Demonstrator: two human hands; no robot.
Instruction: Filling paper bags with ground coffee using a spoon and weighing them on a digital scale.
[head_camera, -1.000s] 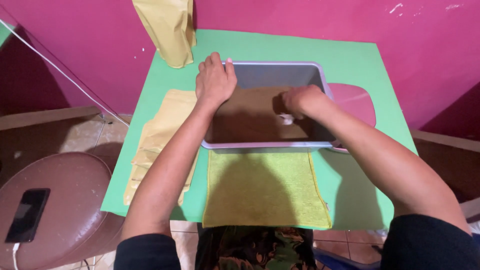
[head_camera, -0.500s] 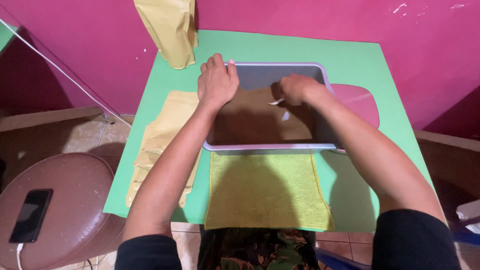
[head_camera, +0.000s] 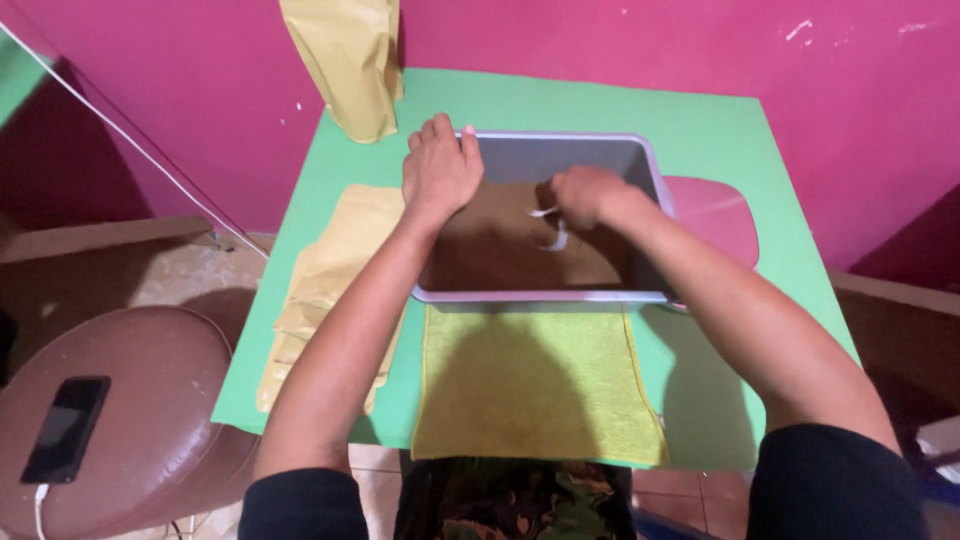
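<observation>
Hands at work in a grey tub of brown powder

Phone (head_camera: 65, 428) lies dark on a brown round stool (head_camera: 130, 420) at the far left, a white cable running from its lower end. Next comes the green surface (head_camera: 560, 100), set against a pink wall. Along its left edge sits a stack of flat tan pouches (head_camera: 330, 270), and another tan pouch (head_camera: 345, 60) stands upright at the back, leaning on the wall.

The left hand (head_camera: 438, 170) rests on the near-left rim of a grey rectangular tub (head_camera: 560, 155), palm down, fingers loose and spread over the edge, gripping nothing that I can see. The tub stands in the middle of the surface and holds a bed of brown powder (head_camera: 490, 250). Inside it, the right hand (head_camera: 585, 192) is closed around a small white scoop (head_camera: 552, 230), which hangs just over the powder.

In front of the tub, touching its near wall, a yellow-green towel (head_camera: 535, 385) lies flat. To the right, a pink lid (head_camera: 715, 215) rests on the surface, partly tucked behind the tub.
</observation>
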